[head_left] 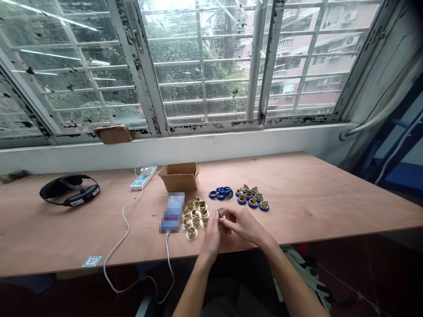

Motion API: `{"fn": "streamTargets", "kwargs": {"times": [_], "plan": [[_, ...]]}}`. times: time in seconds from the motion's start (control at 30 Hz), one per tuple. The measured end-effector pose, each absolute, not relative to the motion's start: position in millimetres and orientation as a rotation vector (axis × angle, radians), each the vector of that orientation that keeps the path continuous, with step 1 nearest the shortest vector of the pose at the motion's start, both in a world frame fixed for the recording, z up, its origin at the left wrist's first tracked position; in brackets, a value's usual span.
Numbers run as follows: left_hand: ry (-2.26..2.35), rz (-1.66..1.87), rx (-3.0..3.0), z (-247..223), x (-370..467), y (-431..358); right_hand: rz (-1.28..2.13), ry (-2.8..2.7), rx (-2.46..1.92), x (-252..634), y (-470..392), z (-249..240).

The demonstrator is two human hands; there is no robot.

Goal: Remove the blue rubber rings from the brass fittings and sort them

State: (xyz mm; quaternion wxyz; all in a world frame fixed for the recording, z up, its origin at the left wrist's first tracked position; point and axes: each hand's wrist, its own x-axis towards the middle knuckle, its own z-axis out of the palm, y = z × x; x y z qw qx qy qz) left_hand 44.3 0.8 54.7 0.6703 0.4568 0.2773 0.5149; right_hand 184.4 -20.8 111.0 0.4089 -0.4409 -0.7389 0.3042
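My left hand [212, 235] and my right hand [243, 223] meet above the table's front edge, both closed around a blue ring [220, 213]. A bit of gold shows inside that ring; fingers hide most of the piece. Just left of my hands lies a heap of loose gold metal fittings [195, 212]. Beyond my fingers is a small pile of plain blue rings [220, 192]. To the right sit several gold fittings with blue rings around their bases [252, 202].
An open cardboard box [180, 177] stands behind a phone [172, 213] with a charging cable [124, 220]. A power strip [144, 178] and a black headset [70, 190] lie on the left. The wooden table [317, 189] meets a windowed wall at the back.
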Motion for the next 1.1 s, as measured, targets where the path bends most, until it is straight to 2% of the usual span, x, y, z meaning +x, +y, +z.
{"fn": "streamTargets", "kwargs": {"times": [0.2, 0.53, 0.77, 1.1], "plan": [[0.643, 1.112, 1.189, 58.1, 39.5, -3.4, 1.040, -1.802, -1.064, 185.2, -25.5, 116.8], [0.645, 1.011, 1.359, 64.2, 33.1, -10.9, 1.066, -1.871, -1.119, 193.9, -32.4, 135.8], [0.698, 1.011, 1.510, 59.0, 31.8, -5.9, 0.977, -1.915, -1.198, 194.1, -27.1, 126.9], [0.657, 0.976, 1.462, 67.7, 30.8, -11.3, 1.017, -1.914, -1.199, 199.3, -25.8, 132.7]]}}
